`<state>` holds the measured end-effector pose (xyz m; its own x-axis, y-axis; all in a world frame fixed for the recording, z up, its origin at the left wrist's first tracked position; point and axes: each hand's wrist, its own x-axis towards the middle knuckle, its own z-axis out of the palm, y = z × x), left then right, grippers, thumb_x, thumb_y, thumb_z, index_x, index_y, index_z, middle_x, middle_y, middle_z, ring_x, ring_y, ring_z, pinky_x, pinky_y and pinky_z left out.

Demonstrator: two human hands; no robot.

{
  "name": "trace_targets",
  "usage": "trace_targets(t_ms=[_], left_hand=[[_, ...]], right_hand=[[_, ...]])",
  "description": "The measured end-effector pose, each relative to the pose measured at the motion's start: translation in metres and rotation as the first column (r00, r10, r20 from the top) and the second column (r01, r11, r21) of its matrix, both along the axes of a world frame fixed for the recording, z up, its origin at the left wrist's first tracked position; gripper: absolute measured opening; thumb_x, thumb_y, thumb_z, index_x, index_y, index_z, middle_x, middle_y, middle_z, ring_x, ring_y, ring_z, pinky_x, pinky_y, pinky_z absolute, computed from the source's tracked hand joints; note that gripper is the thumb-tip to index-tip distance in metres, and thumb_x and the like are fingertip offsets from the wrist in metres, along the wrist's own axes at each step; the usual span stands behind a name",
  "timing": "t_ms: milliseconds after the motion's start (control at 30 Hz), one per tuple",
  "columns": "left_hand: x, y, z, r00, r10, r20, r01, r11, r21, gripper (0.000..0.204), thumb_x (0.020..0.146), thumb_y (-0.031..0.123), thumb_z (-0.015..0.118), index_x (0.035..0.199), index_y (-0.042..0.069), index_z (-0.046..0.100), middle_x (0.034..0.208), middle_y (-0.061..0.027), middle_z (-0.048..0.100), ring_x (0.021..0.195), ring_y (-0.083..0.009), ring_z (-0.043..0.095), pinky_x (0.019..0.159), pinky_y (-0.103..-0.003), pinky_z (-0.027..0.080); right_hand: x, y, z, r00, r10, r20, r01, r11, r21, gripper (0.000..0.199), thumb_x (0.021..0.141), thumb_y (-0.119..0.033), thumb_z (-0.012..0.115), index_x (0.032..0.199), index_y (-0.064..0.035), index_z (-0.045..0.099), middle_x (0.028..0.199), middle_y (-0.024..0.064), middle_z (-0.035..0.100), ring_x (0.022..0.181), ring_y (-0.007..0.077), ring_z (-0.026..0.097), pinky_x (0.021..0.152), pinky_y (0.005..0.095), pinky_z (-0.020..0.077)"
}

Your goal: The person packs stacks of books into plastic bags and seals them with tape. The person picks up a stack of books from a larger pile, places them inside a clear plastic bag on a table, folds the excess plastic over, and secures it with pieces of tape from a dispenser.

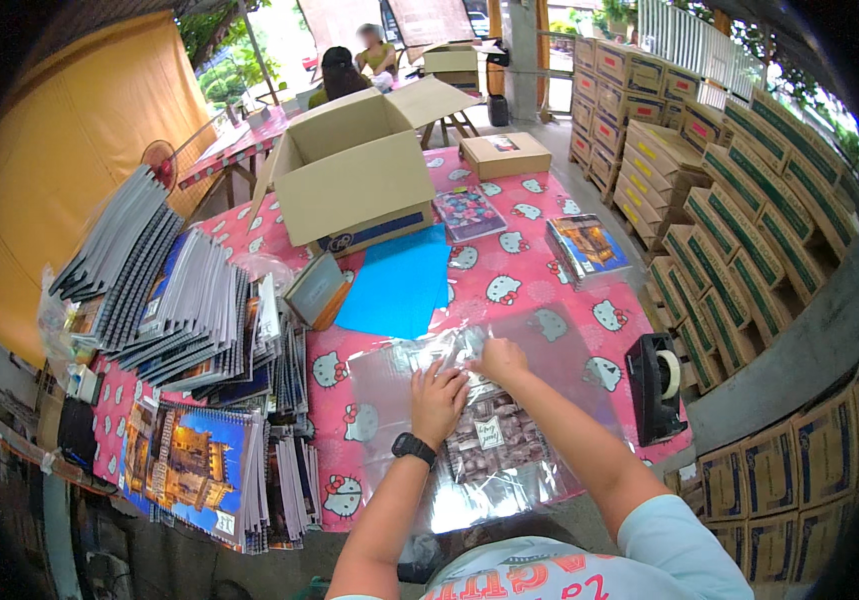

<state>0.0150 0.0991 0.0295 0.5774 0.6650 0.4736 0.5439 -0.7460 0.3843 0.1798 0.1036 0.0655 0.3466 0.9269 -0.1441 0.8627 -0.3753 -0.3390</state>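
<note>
While both hands [469,380] press, wrapped notebook [494,440] lies beneath.

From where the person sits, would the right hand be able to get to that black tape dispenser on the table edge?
Probably yes. The right hand rests on the clear plastic sleeve, and the black tape dispenser stands just beyond the sleeve on that same side. Only bare tablecloth lies between them; nothing blocks the way.

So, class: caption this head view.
Both hands, left hand and right hand, press a clear plastic sleeve on the pink patterned tablecloth.
</note>
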Motion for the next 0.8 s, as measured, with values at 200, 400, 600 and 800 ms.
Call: trace_targets(t_ms=[200, 400, 600, 800], left_hand=[[0.006, 0.0, 0.01, 0.994, 0.076, -0.078, -0.079, 0.996, -0.036, 0.028, 0.084, 0.036, 0.055, 0.098, 0.014, 0.065, 0.103, -0.0058, 0.056, 0.107, -0.0264, 0.047, 0.099, -0.053, 0.023], [0.007, 0.025, 0.034, 0.887, 0.19, -0.421, -0.28, 0.946, -0.163, 0.043, 0.085, 0.046, 0.05, 0.096, 0.007, 0.067, 0.098, -0.0128, 0.059, 0.103, -0.0279, 0.049, 0.095, -0.057, 0.029], [-0.046, -0.073, -0.013, 0.952, 0.269, 0.147, -0.053, 0.616, -0.786, 0.045, 0.088, 0.031, 0.049, 0.115, -0.005, 0.051, 0.089, -0.0213, 0.059, 0.084, -0.035, 0.055, 0.083, -0.047, 0.039], [-0.076, -0.083, 0.054, 0.678, 0.471, 0.564, 0.513, 0.247, -0.822, 0.057, 0.076, 0.002, 0.053, 0.131, 0.001, 0.039, 0.113, -0.0101, 0.05, 0.076, -0.0166, 0.056, 0.068, -0.024, 0.049]], right_hand=[[0.035, -0.03, 0.02, 0.993, 0.093, 0.065, -0.076, 0.969, -0.234, 0.064, 0.063, -0.063, 0.066, 0.089, -0.0047, 0.068, 0.09, 0.0127, 0.067, 0.088, 0.0289, 0.064, 0.074, 0.0391, 0.0502], [0.061, -0.143, -0.009, 0.898, -0.061, -0.435, 0.051, 0.998, -0.034, 0.045, 0.072, -0.044, 0.07, 0.092, -0.0041, 0.065, 0.081, 0.0142, 0.065, 0.079, 0.0221, 0.064, 0.068, 0.0345, 0.0497], [0.023, -0.215, -0.072, 0.48, -0.023, -0.877, 0.34, 0.927, 0.161, 0.038, 0.082, -0.022, 0.06, 0.114, -0.0016, 0.058, 0.084, 0.0054, 0.064, 0.076, 0.0104, 0.058, 0.066, 0.0261, 0.0465], [0.05, -0.177, 0.028, 0.508, 0.29, -0.811, 0.173, 0.888, 0.426, 0.044, 0.078, -0.011, 0.06, 0.12, -0.0012, 0.05, 0.105, 0.0065, 0.053, 0.095, 0.0147, 0.051, 0.085, 0.0294, 0.0406]])
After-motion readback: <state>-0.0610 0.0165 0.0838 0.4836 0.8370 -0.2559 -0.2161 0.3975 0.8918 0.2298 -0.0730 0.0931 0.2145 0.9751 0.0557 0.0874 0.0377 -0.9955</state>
